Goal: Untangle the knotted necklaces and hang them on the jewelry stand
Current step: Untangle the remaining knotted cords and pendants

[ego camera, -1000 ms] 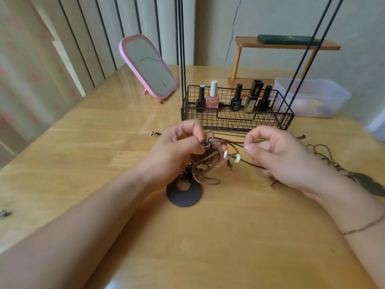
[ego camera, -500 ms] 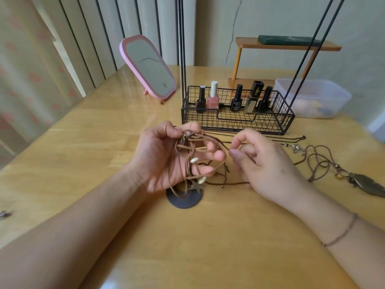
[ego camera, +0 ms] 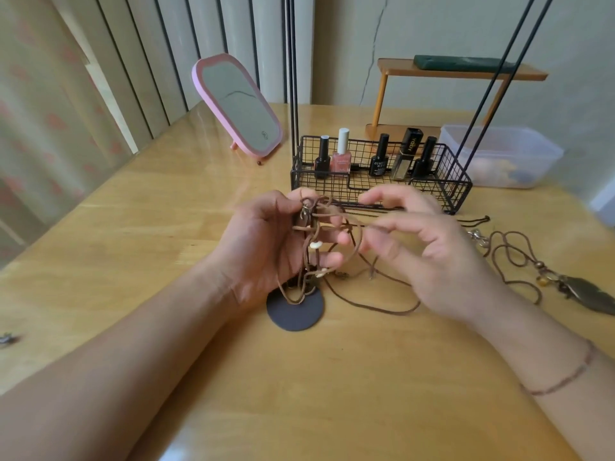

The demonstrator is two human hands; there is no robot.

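A tangle of brown cord necklaces (ego camera: 316,241) with small white beads hangs in my left hand (ego camera: 266,241), whose fingers curl round the bundle at table centre. My right hand (ego camera: 422,244) pinches one cord strand just right of the knot and holds it taut. A dark round pendant (ego camera: 294,311) lies on the table below the tangle. A loose cord (ego camera: 376,302) trails under my right hand. The jewelry stand (ego camera: 379,191) is a black wire basket with tall thin rods, just behind my hands.
Another brown cord necklace with a metal feather pendant (ego camera: 585,294) lies at the right. Nail polish bottles (ego camera: 341,154) stand in the basket. A pink mirror (ego camera: 238,106), a clear plastic box (ego camera: 502,158) and a small wooden shelf (ego camera: 459,71) stand behind. A small metal piece (ego camera: 6,338) lies far left.
My left hand turned palm-up with the tangle spread across its fingers. My right hand moved in toward the knot and took a strand, pulling it rightward.
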